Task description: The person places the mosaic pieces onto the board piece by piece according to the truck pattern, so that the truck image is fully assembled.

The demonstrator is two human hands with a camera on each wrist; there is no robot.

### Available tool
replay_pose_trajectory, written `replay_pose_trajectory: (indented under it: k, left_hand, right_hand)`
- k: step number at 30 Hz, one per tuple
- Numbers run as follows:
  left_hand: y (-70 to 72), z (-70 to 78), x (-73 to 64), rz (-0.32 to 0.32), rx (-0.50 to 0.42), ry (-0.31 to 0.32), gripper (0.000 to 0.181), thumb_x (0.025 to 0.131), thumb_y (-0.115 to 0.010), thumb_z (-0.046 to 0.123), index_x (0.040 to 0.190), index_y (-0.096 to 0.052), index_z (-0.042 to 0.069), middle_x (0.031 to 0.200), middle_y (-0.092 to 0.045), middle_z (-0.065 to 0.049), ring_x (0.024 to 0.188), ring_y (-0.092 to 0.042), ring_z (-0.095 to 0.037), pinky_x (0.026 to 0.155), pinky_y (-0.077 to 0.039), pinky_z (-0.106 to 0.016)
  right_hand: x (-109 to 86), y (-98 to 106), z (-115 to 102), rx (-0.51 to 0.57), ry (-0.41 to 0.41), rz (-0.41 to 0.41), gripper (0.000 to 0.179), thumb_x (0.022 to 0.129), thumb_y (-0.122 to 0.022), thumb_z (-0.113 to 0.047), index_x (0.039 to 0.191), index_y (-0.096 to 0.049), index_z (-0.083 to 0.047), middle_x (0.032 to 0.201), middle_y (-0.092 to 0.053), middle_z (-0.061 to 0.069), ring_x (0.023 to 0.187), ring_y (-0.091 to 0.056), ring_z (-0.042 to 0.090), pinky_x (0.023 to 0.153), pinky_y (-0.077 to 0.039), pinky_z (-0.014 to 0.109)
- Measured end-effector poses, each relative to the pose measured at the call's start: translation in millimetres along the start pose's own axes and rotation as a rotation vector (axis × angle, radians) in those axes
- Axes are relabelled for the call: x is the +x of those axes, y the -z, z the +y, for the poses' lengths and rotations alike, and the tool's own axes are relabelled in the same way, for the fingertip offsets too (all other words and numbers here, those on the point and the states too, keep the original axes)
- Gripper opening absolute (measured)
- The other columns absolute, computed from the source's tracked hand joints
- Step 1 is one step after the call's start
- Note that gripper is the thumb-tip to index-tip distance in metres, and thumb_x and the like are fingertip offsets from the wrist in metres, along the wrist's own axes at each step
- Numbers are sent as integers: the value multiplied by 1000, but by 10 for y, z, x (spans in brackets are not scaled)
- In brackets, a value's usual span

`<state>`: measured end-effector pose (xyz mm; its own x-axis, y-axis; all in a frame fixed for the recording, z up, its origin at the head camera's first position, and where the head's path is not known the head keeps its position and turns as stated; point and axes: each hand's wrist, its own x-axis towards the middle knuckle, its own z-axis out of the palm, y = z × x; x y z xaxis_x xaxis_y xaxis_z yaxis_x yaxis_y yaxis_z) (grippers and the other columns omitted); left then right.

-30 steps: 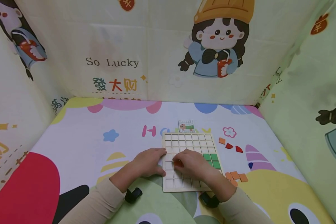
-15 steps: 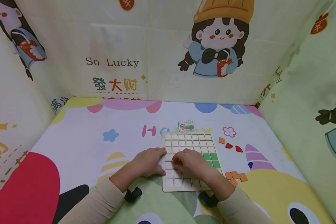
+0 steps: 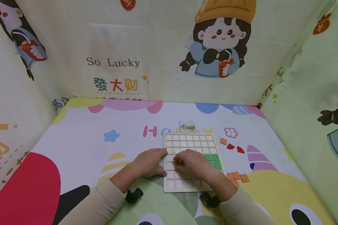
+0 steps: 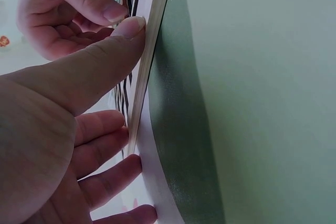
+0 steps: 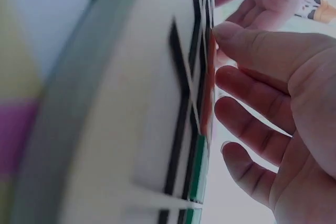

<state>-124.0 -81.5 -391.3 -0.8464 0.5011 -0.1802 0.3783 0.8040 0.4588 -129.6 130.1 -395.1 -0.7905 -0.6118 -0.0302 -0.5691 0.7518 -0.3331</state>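
A pale wooden grid board (image 3: 169, 185) lies on the table, with several green square tiles (image 3: 213, 161) in cells at its right. My left hand (image 3: 147, 162) steadies the board's left edge; its thumb (image 4: 131, 27) touches the rim and the other fingers are fairly straight. My right hand (image 3: 194, 164) is over the middle-left cells, thumb and index fingertips together at an orange tile (image 3: 180, 163), mostly hidden beneath them. In the right wrist view, the right thumb (image 5: 228, 31) touches the orange strip (image 5: 208, 87) lying level with the grid. The remaining right fingers are loosely bent.
A small pattern card (image 3: 187, 127) lies behind the board. To its right are an orange square (image 3: 223, 141), two red pieces (image 3: 240, 150), a dark blue piece (image 3: 252, 166) and a cluster of orange pieces (image 3: 235, 176). Printed cloth walls (image 3: 163, 62) surround the table.
Almost nothing differs. My right fingers shift very slightly over the orange tile, while my left hand and the board stay in place.
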Motion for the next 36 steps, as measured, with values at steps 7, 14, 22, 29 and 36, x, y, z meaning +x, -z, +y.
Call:
replay_pose_trajectory:
  k: [7,14,22,29,36]
  left_hand:
    - [1,3,0,-2,-6,2,73,78,-87,33,139,-55,7,141,-56,-11,130,-51,-30,103,-45,-45]
    - [0,14,-1,-18,-1,22,75,78,-87,33,141,-54,7,143,-54,-10,132,-49,-30,104,-44,-45]
    - [-3,10,-4,-11,0,19,74,78,-87,33,139,-54,7,142,-55,-10,130,-51,-29,103,-45,-45]
    - [3,14,-3,-8,5,18,74,78,-87,33,139,-55,7,142,-55,-10,130,-51,-29,103,-45,-45]
    - [3,10,1,-7,14,10,74,78,-87,33,139,-54,7,141,-55,-11,131,-50,-29,103,-45,-45]
  right_hand:
    - [-96,163,106,68,-112,31,34,87,-79,-26,117,-72,-12,109,-71,1,97,-64,20,86,-52,41]
    - [-277,237,327,63,-130,42,32,86,-79,-22,115,-71,-10,106,-69,1,91,-61,20,86,-51,43]
    - [-490,323,579,37,-158,35,33,85,-80,-21,115,-71,-10,108,-69,1,94,-63,21,87,-52,45]
    - [-705,485,750,-14,-206,42,35,84,-81,-19,116,-71,-8,109,-70,4,96,-65,25,83,-54,45]
    - [-896,528,900,-16,-229,80,33,84,-80,-17,114,-71,-6,105,-71,4,92,-66,25,79,-55,45]
